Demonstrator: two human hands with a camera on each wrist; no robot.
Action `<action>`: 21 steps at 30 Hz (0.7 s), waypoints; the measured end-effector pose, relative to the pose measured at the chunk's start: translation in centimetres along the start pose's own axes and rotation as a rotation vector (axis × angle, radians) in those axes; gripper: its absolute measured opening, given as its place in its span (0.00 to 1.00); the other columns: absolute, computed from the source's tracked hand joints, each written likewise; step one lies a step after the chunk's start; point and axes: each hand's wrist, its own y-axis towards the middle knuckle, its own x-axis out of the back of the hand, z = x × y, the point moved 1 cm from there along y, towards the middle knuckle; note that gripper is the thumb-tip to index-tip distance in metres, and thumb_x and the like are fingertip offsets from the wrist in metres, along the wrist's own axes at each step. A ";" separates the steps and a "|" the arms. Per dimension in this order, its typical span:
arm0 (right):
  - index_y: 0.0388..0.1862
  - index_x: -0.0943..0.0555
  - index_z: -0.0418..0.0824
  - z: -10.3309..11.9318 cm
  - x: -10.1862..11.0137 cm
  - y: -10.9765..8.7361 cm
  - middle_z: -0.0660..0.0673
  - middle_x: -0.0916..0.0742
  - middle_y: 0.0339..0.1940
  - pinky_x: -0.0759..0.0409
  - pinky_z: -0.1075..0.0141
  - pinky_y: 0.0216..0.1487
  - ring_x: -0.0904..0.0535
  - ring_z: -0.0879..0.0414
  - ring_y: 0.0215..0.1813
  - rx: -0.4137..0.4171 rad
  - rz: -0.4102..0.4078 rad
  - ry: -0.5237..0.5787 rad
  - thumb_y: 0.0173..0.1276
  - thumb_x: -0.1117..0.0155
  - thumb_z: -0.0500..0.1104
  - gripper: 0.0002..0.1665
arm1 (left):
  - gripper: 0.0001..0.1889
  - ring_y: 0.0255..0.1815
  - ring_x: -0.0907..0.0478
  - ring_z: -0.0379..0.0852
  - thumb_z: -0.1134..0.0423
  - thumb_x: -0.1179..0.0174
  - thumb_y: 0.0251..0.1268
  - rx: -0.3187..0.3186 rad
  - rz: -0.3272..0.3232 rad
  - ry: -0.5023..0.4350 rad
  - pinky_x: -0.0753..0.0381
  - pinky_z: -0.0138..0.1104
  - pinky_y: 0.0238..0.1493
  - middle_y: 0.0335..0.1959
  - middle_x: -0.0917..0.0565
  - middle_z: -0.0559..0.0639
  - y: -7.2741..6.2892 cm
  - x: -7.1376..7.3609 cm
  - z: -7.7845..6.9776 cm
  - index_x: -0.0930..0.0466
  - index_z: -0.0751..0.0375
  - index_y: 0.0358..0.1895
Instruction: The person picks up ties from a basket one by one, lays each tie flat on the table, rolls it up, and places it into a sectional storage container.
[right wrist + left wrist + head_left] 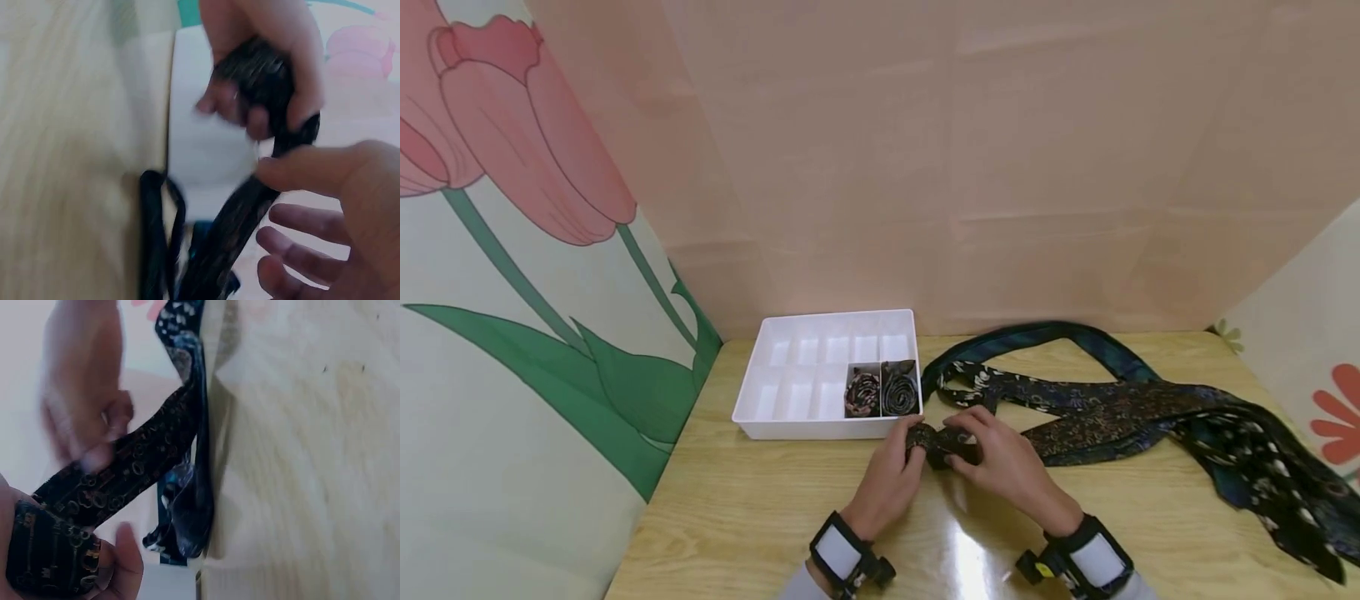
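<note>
Straight in at the hands: gripping the rolled end point(51, 556) of a dark patterned tie point(147, 456) in the left hand point(887, 479), fingers curled round; pinching the same tie just beside the roll in the right hand point(1011, 462), between thumb and fingers. Near each other, low over the table point(737, 508); resting on it or lifted, cannot tell. And here, by the look of it, the line to watch: roll on the left, loose length on the right. Closest to the left hand for the coil, closest to the right for the strip. Running lengthwise out of the roll, past the right fingers, off rightward towards the other ties, long axis roughly crosswise to the body. Printed with little keys and crowns, up close. Lost among the rest at the far end; impossible to trace.

Outward now, just beyond the left fingertips: the near right corner of a white tray point(820, 431). Divided into two rows of compartments. Side by side at the right end of the near row: a brownish rolled tie point(862, 394), then, in the corner, a dark grey rolled tie point(900, 393). Right of the tray, sprawling and overlapping: a teal tie point(1037, 333) arching at the back, a white-flowered tie point(1022, 392), a reddish-brown tie point(1097, 429). Behind it all, a pinkish wall point(850, 167).
</note>
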 end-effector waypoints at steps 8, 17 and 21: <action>0.68 0.18 0.44 -4.8 -0.4 -1.6 0.39 0.14 0.63 0.29 0.35 0.65 0.25 0.36 0.67 -0.011 0.041 -0.139 0.59 0.16 0.43 0.37 | 0.14 0.47 0.21 0.42 0.63 0.50 0.81 0.009 -0.073 0.019 0.19 0.38 0.49 0.50 0.19 0.47 0.0 2.7 0.3 0.21 0.55 0.61; 0.58 0.13 0.40 -10.3 1.5 -2.6 0.34 0.10 0.53 0.29 0.38 0.52 0.22 0.33 0.54 -0.058 -0.125 -0.235 0.60 0.22 0.30 0.26 | 0.11 0.43 0.18 0.43 0.64 0.43 0.82 -0.022 -0.239 -0.032 0.17 0.34 0.46 0.48 0.16 0.46 0.0 6.5 0.7 0.13 0.55 0.56; 0.56 0.13 0.39 -12.4 2.6 -3.1 0.31 0.11 0.52 0.30 0.34 0.51 0.23 0.31 0.53 -0.091 -0.145 -0.259 0.60 0.24 0.28 0.24 | 0.10 0.33 0.17 0.45 0.66 0.42 0.81 -0.007 -0.297 -0.092 0.18 0.32 0.35 0.44 0.13 0.50 -0.3 7.9 1.4 0.13 0.58 0.56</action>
